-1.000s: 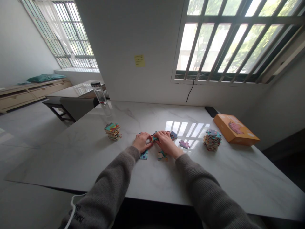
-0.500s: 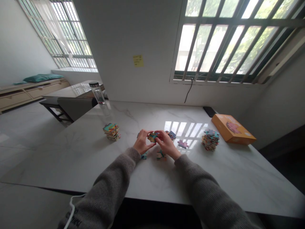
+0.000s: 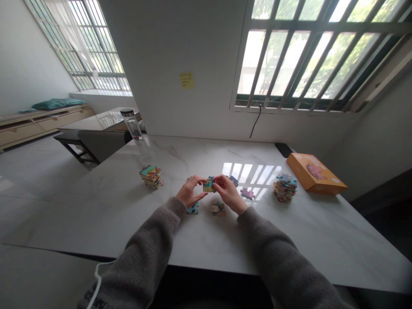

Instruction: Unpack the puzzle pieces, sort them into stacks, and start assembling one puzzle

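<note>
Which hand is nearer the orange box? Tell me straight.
Right. The right hand lies left of the orange box, with a stack of puzzle pieces between them. The left hand is farther left, on the right hand's other side, across the held puzzle pieces.

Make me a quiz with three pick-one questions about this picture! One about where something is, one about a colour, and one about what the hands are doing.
1. Where is the orange puzzle box?
A) On the floor
B) To the right of the stack of puzzle pieces
C) On the bench

2. What colour is the sticky note?
A) Yellow
B) Pink
C) Blue

3. What are the left hand and right hand doing?
A) Lying flat, far apart
B) Holding a bottle
C) Holding puzzle pieces between them

1: B, the box lies just beyond that stack.
2: A, the note on the wall looks yellow.
3: C, both hands grip the pieces.
</note>
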{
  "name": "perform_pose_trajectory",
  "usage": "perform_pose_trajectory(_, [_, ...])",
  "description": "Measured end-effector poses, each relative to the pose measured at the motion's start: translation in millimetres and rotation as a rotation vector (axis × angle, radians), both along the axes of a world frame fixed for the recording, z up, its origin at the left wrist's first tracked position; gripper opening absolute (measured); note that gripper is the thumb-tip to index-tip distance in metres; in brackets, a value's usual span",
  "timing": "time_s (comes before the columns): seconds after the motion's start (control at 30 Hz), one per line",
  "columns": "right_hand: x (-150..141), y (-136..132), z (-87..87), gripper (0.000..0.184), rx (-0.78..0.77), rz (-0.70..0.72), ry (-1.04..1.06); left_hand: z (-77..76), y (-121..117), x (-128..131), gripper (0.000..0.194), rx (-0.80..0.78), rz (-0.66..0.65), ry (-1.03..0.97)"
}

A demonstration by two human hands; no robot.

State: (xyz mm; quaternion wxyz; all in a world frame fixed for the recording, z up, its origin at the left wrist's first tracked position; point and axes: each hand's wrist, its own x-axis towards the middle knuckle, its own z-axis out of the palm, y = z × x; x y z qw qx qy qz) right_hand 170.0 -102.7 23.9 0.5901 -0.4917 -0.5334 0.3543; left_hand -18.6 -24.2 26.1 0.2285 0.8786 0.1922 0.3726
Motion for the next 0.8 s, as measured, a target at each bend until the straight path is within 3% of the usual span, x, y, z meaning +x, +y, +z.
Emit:
perform_pose_trajectory(0.13, [-2, -2, -0.8, 0.025, -0.004, 0.033, -0.015, 6.0, -1, -15, 0.029, 0.011, -0.013, -0.001])
perform_pose_trajectory(0.27, [1, -3, -1.3, 0.026, -0.004, -0.013, -0.055, 7.5, -3, -33, 0.019, -0.017, 0.142, 0.029])
perform_pose_trajectory(0.37, [3, -3, -2.4, 0.026, -0.007, -0.035, -0.08, -0.1, -7, -47, 0.02, -0.002, 0.219, 0.157])
perform_pose_trajectory(0.6, [1, -4, -4.9, 0.022, 0.009, -0.021, -0.128, -24.4, -34, -72, 0.027, 0.031, 0.149, 0.359])
perform_pose_trajectory(0.8, [2, -4, -10.3, 0.022, 0.017, -0.015, -0.14, -27.2, -49, -71, 0.021, -0.02, 0.081, 0.316])
